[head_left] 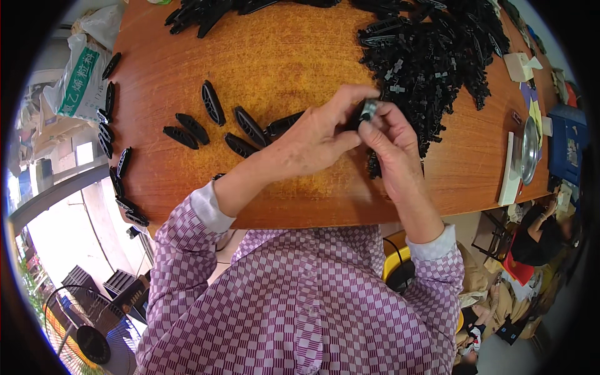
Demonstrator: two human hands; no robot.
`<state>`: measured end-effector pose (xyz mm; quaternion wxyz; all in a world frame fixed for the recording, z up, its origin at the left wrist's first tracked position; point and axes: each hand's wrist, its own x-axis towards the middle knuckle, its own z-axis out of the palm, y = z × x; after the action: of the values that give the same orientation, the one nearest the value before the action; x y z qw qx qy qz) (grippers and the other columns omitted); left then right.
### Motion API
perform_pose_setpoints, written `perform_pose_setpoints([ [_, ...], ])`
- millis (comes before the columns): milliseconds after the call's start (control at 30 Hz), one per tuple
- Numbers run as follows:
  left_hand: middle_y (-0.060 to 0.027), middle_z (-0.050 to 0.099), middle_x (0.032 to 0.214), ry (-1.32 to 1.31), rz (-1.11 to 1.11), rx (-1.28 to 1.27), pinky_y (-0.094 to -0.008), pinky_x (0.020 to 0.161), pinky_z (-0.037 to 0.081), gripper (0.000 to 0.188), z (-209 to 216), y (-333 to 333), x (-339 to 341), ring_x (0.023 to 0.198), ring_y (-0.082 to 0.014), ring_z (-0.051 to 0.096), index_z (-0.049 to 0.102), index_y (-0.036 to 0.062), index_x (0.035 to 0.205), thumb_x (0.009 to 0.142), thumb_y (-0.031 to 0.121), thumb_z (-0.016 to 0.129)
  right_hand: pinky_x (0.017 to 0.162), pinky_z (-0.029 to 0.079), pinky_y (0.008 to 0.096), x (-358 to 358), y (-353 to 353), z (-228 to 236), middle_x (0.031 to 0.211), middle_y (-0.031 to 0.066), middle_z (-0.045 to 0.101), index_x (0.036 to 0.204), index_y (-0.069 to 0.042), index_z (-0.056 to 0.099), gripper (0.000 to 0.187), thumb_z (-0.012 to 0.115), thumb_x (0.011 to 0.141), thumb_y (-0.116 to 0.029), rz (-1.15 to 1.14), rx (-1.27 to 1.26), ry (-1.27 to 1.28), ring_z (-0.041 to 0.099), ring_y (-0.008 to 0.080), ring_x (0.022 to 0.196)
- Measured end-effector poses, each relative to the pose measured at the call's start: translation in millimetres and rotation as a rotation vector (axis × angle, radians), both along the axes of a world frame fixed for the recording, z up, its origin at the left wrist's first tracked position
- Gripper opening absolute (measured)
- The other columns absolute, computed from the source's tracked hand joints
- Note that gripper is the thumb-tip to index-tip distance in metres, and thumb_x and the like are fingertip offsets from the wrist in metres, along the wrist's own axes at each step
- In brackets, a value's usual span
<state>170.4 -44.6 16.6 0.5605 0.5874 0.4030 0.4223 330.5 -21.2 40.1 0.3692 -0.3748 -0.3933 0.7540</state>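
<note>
Over the near part of the wooden table (pixel 269 56), my two hands meet around a small dark plastic part (pixel 369 110) with a greyish, shiny end. My left hand (pixel 315 134) curls around it from the left, thumb and fingers closed on a black piece partly hidden in the grip. Thumb and fingers of my right hand (pixel 395 137) pinch the shiny end. Several long oval black plastic pieces (pixel 213 103) lie left of my hands, one partly behind my left wrist. Just beyond my right hand spreads a large heap of small black plastic parts (pixel 406 69).
More oval black pieces (pixel 123 162) line the table's left edge, and others (pixel 206 15) are piled at the far side. At the right stand a metal bowl (pixel 529 150), a white strip (pixel 509 169) and a tissue box (pixel 519 65). A fan (pixel 94 344) is lower left; another person (pixel 539 234) sits at right.
</note>
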Motion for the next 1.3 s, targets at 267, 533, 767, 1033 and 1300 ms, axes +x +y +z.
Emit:
perform_pose_setpoints([
  [267, -0.0119, 0.054, 0.069, 0.799, -0.236, 0.171, -0.0393, 0.052, 0.045, 0.014, 28, -14, -50, 0.056, -0.0272, 0.057, 0.053, 0.0086, 0.097, 0.093, 0.022, 0.050, 0.075, 0.045, 0.0336, 41, 69, 14, 0.095, 0.0066, 0.061, 0.099, -0.004, 0.063, 0.020, 0.064, 0.079, -0.001, 0.138, 1.184, -1.107, 0.057, 0.0232, 0.087],
  [533, -0.0166, 0.063, 0.090, 0.874, 0.173, 0.503, -0.0452, 0.071, 0.051, 0.024, 19, 133, -12, 0.083, -0.0346, 0.063, 0.057, 0.0032, 0.100, 0.088, 0.023, 0.058, 0.073, 0.039, 0.0362, 41, 90, 7, 0.088, 0.0048, 0.050, 0.084, -0.006, 0.060, 0.016, 0.069, 0.071, -0.004, 0.323, 1.375, -1.410, 0.050, 0.0239, 0.086],
  [767, -0.0182, 0.065, 0.094, 1.052, 0.219, 0.389, -0.0463, 0.079, 0.050, 0.034, -6, 185, 18, 0.093, -0.0363, 0.063, 0.058, 0.0015, 0.106, 0.084, 0.026, 0.064, 0.073, 0.044, 0.0328, 48, 90, -1, 0.089, 0.0033, 0.059, 0.086, -0.005, 0.060, 0.012, 0.068, 0.077, -0.004, 0.102, 1.378, -1.202, 0.057, 0.0214, 0.083],
  [1033, -0.0054, 0.063, 0.101, -0.154, 0.075, -0.309, -0.0253, 0.064, 0.050, 0.028, 30, 87, -4, 0.083, -0.0147, 0.064, 0.053, 0.0006, 0.116, 0.096, 0.020, 0.049, 0.076, 0.051, 0.0261, 54, 53, 15, 0.096, 0.0090, 0.065, 0.098, -0.003, 0.060, 0.011, 0.062, 0.087, -0.004, -0.079, 0.001, 0.015, 0.062, 0.0153, 0.083],
  [1300, -0.0111, 0.063, 0.105, -0.548, 0.016, -0.394, -0.0234, 0.065, 0.051, 0.043, 34, -5, -11, 0.086, -0.0191, 0.066, 0.044, -0.0024, 0.131, 0.096, 0.022, 0.051, 0.075, 0.050, 0.0251, 39, 6, 33, 0.091, 0.0074, 0.065, 0.100, -0.003, 0.060, 0.013, 0.062, 0.087, -0.003, 0.051, 0.068, -0.021, 0.061, 0.0140, 0.080],
])
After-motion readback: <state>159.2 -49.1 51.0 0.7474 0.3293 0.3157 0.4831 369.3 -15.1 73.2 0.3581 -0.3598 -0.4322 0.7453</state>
